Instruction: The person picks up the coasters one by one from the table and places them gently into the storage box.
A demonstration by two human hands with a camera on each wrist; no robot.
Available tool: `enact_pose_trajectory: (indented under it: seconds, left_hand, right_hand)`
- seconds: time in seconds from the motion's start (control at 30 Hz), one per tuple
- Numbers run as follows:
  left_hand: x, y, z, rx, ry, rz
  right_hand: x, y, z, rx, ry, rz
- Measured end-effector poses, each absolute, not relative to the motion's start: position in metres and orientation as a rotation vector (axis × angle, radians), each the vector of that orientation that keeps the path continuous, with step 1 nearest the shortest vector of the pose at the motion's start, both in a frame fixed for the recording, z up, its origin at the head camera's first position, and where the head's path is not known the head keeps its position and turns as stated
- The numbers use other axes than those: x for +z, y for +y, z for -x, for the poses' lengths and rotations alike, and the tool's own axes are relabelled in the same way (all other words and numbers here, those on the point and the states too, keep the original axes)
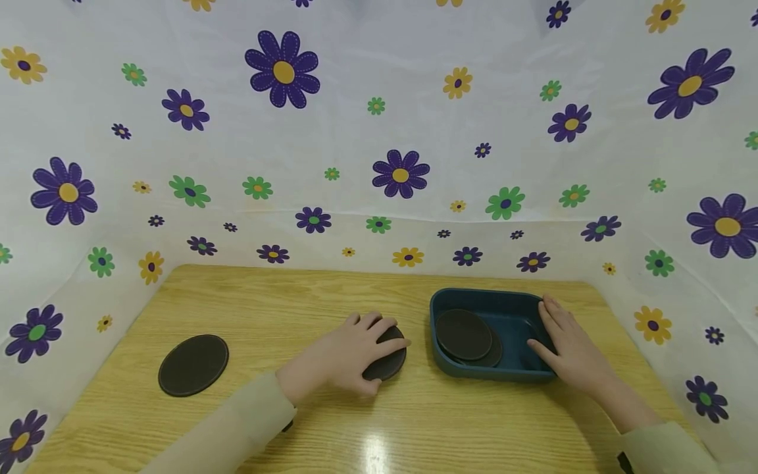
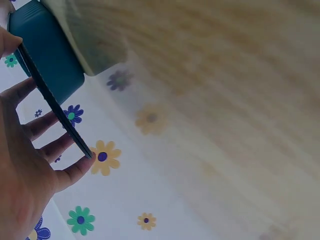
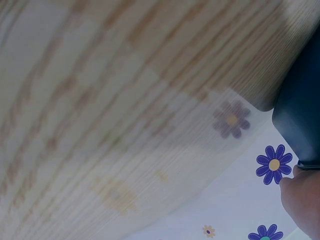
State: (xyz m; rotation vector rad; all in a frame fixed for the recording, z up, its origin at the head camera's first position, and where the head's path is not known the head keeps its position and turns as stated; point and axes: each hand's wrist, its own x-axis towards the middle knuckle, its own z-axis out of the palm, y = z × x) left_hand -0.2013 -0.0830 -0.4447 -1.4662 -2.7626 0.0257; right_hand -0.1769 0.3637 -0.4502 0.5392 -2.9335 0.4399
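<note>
My left hand [image 1: 351,355] grips a round black coaster [image 1: 389,363] by its edges, fingers spread over it. Seen edge-on in the left wrist view, that coaster [image 2: 54,104] sits between the thumb and fingertips, raised off the table. To its right stands a dark blue rectangular bin [image 1: 474,373]. Two black coasters [image 1: 464,334] lie inside the bin's left part, one overlapping the other. My right hand [image 1: 576,355] holds the bin's right wall, thumb over the inner side. In the right wrist view only part of that hand [image 3: 302,200] shows, at the bin's rim.
Another round black coaster [image 1: 193,365] lies flat on the left of the wooden table [image 1: 284,303]. A white cloth [image 1: 343,138] printed with flowers hangs behind the table and along both sides.
</note>
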Motion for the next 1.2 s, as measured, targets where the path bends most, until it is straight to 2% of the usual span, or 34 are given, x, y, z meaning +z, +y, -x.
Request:
enact_pose_trajectory:
  seconds: [0.73,1.2]
  left_hand:
    - [-0.408,-0.017,0.221,0.112,-2.631,1.531]
    - [-0.409,0.045,0.235,0.261,-2.547,1.569]
  right_hand:
    - [-0.453,0.366,0.181,0.437,-2.898,-0.557]
    - [-0.452,0.364,0.18,0.46,-2.919,-0.534]
